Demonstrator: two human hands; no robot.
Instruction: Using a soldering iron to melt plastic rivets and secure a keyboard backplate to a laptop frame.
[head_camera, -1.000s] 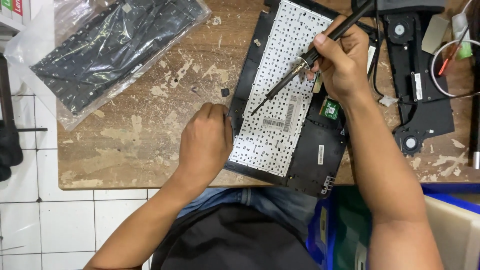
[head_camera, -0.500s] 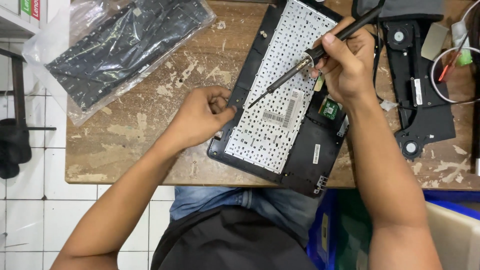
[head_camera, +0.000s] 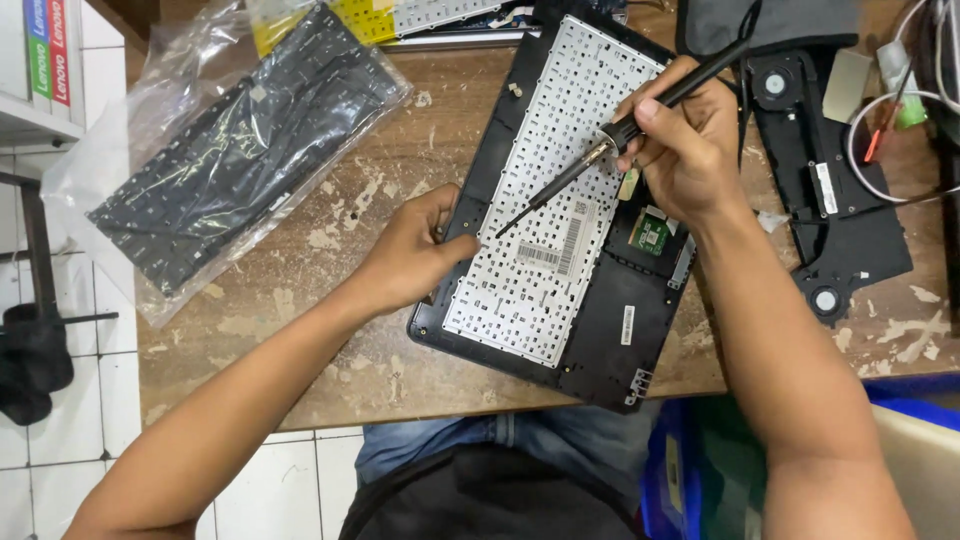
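head view: right hand (head_camera: 690, 150) was closed in a pen-like hold around the black handle of a soldering iron (head_camera: 610, 140), the metal tip angled down-left so that it met, or nearly met, the white back plate of the keyboard (head_camera: 560, 210) near its left edge. the pen hold looked chosen for fine control of the tip. left hand (head_camera: 410, 255) lay on the left rim of the black laptop palmrest shell (head_camera: 600, 330), fingers curled loosely over the edge, thumb on the plate; it gripped nothing else, and seemed to be there to keep the shell from sliding on the worn wooden table (head_camera: 330, 330). the shell lay upside down and slanted, in the middle of the table just in front of the person.

containers: a clear plastic bag (head_camera: 140, 200) lay at upper left, well apart from the hands, with a black spare keyboard (head_camera: 240, 150) inside, fully enclosed. a blue bin (head_camera: 680, 480) stood below the table edge on the right; contents could not be told. a black base part with round speaker openings (head_camera: 830, 200) lay to the right of the shell.
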